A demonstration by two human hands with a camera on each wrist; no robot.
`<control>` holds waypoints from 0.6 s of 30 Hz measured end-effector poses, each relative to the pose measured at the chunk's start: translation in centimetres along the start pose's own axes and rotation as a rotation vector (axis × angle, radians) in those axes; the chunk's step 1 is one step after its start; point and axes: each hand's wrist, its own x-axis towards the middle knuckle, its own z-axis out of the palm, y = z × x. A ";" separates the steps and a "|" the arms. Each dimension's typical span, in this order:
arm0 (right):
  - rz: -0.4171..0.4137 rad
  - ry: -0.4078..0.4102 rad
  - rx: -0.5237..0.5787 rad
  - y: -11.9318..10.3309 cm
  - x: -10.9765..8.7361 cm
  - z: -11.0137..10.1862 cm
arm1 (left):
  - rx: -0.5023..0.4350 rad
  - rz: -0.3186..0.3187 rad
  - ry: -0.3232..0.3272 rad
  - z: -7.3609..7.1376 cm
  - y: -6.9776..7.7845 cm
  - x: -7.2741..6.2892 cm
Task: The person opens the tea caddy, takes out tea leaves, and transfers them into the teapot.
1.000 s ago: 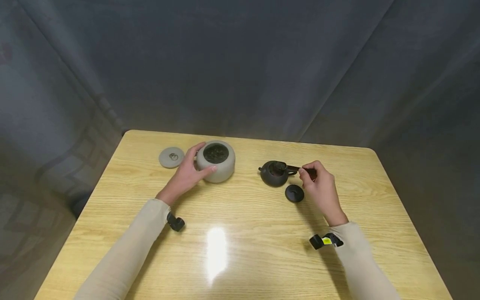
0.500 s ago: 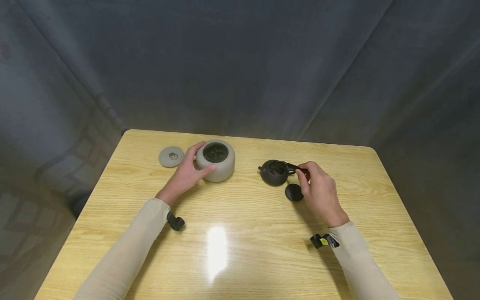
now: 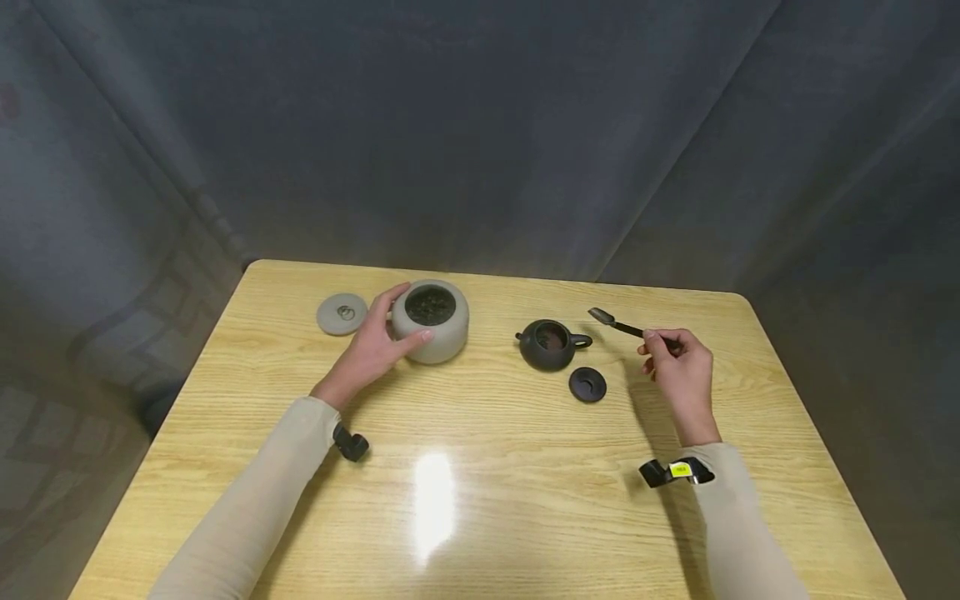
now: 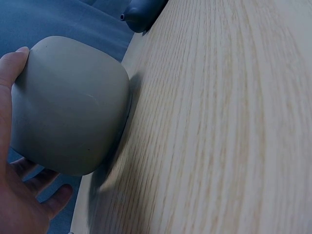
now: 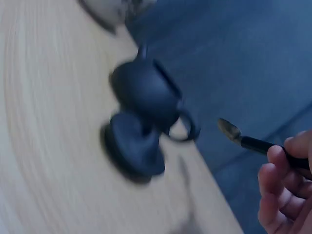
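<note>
My left hand (image 3: 377,340) grips a round grey tea jar (image 3: 442,340), thumb on the near side and fingers around its left. Dark loose leaves show inside the jar's mouth. In the left wrist view the jar (image 4: 73,107) stands at the table's edge within that hand. My right hand (image 3: 681,377) pinches the dark handle of a small tea scoop (image 3: 602,316), held in the air right of the teapot. The black teapot (image 3: 546,354) stands uncovered with some leaves inside. Its round black lid (image 3: 588,385) lies in front of the handle. The right wrist view shows the scoop (image 5: 229,128) apart from the teapot (image 5: 146,92).
A flat grey jar lid (image 3: 342,314) with a ring-like mark lies left of the jar. The wooden table (image 3: 510,475) carries everything, with a bright reflection near its front. A dark grey curtain (image 3: 480,142) hangs behind and at the sides.
My right hand has drawn the tea scoop out from over the teapot, up and to the right. The left hand and the jar have stayed in place.
</note>
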 end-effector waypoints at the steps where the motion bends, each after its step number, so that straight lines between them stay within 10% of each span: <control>1: 0.013 0.016 -0.012 0.4 0.2 -0.2 | 0.001 -0.001 0.000 0.0 0.0 0.0; 18: 0.083 0.106 -0.160 4.0 1.0 -1.3 | -0.008 0.002 -0.006 0.0 -0.1 0.1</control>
